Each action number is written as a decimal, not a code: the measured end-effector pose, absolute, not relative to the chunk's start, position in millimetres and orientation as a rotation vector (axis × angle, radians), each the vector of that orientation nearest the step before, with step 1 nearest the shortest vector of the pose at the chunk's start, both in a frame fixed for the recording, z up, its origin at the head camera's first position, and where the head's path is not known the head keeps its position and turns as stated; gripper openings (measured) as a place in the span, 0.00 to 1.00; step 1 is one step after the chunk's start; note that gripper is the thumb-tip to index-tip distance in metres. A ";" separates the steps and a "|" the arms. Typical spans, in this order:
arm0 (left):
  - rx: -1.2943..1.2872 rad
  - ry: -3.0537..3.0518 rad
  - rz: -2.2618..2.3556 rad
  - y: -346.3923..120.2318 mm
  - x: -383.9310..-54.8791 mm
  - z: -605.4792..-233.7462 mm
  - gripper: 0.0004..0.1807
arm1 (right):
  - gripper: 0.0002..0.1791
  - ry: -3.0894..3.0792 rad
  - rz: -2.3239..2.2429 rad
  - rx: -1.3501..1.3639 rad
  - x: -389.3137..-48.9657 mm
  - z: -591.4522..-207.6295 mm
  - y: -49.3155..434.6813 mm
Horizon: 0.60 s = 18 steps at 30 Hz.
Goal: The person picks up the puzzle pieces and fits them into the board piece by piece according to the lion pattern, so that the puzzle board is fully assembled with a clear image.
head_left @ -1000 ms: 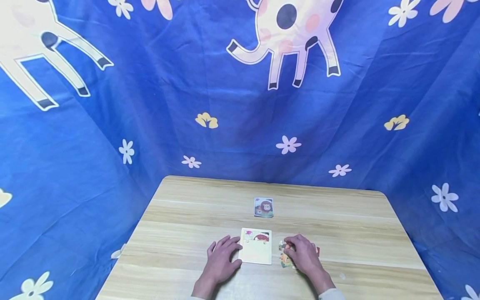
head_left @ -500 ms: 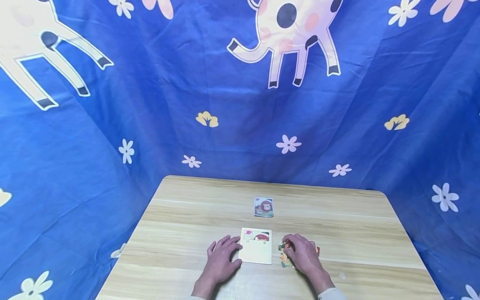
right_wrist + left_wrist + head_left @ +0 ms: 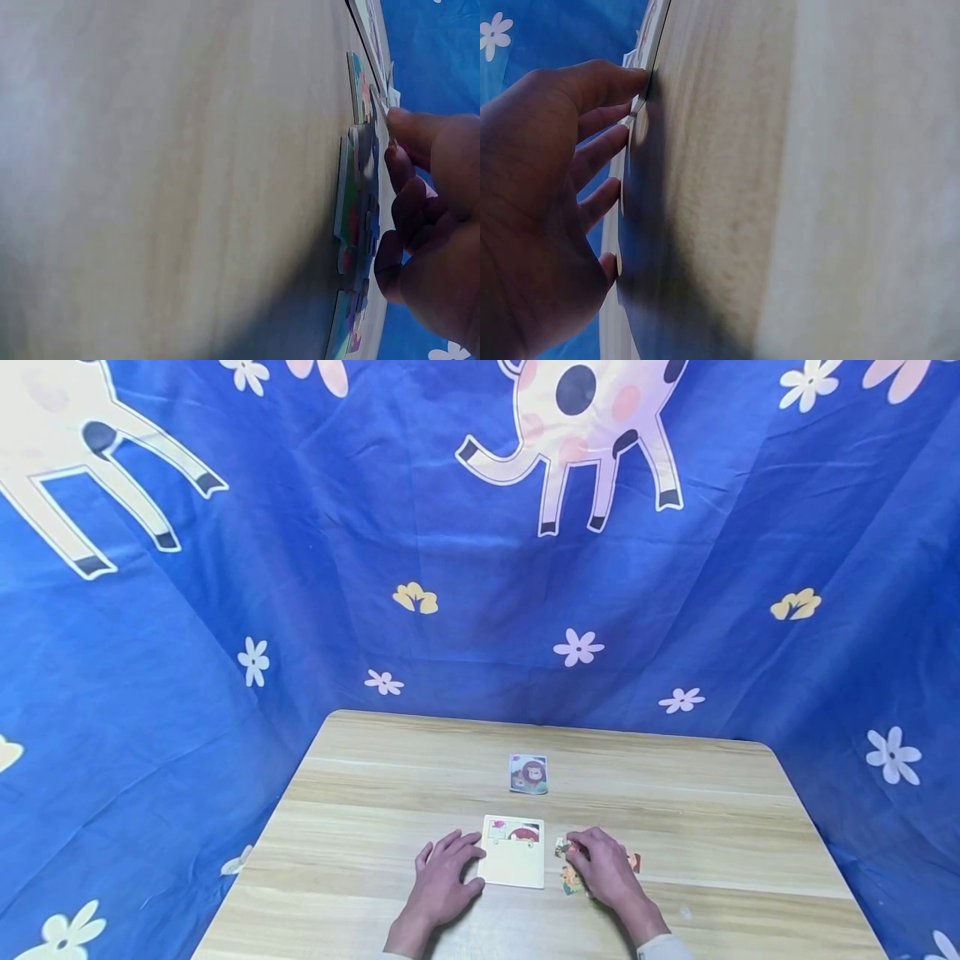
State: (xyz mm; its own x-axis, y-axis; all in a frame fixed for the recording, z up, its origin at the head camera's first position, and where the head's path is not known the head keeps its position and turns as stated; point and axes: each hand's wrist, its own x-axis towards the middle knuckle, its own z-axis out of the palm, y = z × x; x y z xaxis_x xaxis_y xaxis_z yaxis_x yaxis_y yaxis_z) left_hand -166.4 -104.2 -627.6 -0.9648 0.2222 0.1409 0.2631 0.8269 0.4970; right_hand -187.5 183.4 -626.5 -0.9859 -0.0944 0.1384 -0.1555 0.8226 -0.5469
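Observation:
A square puzzle board (image 3: pixel 513 867) with a pale bare surface lies in the middle of the table. Two pieces with picture parts fill its top row. At its left edge rests my left hand (image 3: pixel 444 882), thumb and fingertips touching the rim, fingers loosely bent. To the right of the board, my right hand (image 3: pixel 609 870) pinches a small puzzle piece (image 3: pixel 561 847) between thumb and index finger. In the right wrist view this thin piece (image 3: pixel 380 112) is seen edge-on, tilted above the others. Under the hand lie more puzzle pieces (image 3: pixel 572 880), partly hidden by it.
A picture card with a lion (image 3: pixel 528 775) lies behind the board. An orange-red piece (image 3: pixel 636 862) shows beyond the right hand. The wooden table (image 3: pixel 360 827) has blue patterned cloth (image 3: pixel 480 635) hanging behind and at both sides.
The piece in my right fingertips has come up from the pile and tilted. My right hand has shifted very slightly; the left hand stays at the board's edge.

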 end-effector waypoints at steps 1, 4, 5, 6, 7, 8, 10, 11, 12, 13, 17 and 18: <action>-0.391 -2.928 -0.814 -104.3 -166.4 -627.7 0.18 | 0.17 -2.900 0.887 0.195 -187.6 -626.5 183.2; -0.395 -2.928 -0.812 -104.4 -166.8 -627.7 0.18 | 0.16 -2.890 0.899 0.175 -188.3 -626.3 182.7; -0.396 -2.929 -0.810 -104.4 -166.9 -627.6 0.18 | 0.15 -2.879 0.899 0.178 -188.6 -626.6 182.8; -0.397 -2.930 -0.809 -104.4 -167.0 -627.5 0.18 | 0.14 -2.871 0.901 0.173 -188.8 -626.7 182.7; -0.397 -2.931 -0.810 -104.5 -167.1 -627.4 0.18 | 0.13 -2.863 0.904 0.163 -189.0 -626.6 182.6; -0.398 -2.933 -0.812 -104.5 -167.2 -627.2 0.18 | 0.12 -2.858 0.903 0.153 -189.2 -626.7 182.6; -0.397 -2.936 -0.818 -104.7 -167.5 -627.0 0.18 | 0.10 -2.854 0.890 0.140 -189.8 -627.0 182.8; -0.397 -2.937 -0.823 -104.8 -167.6 -626.9 0.18 | 0.09 -2.854 0.881 0.136 -190.0 -627.0 182.9; -0.395 -2.937 -0.826 -104.9 -167.7 -626.7 0.18 | 0.08 -2.857 0.881 0.122 -190.2 -626.5 182.9; -0.394 -2.938 -0.827 -105.0 -167.8 -626.5 0.18 | 0.09 -2.858 0.871 0.116 -190.5 -626.2 183.1; -0.393 -2.939 -0.829 -105.4 -168.2 -625.9 0.18 | 0.12 -2.852 0.868 0.132 -191.7 -623.4 182.6; -0.394 -2.939 -0.830 -105.5 -168.2 -625.7 0.18 | 0.13 -2.851 0.877 0.133 -192.1 -622.7 182.2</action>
State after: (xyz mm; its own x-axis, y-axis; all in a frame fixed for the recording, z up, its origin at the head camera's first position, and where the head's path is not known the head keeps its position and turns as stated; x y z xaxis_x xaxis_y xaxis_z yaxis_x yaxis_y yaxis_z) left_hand -168.2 -105.5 -625.7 -0.9653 0.2272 0.1284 0.2608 0.8223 0.5058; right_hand -192.1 182.2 -622.7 -0.9839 -0.0386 0.1744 -0.1300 0.8245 -0.5508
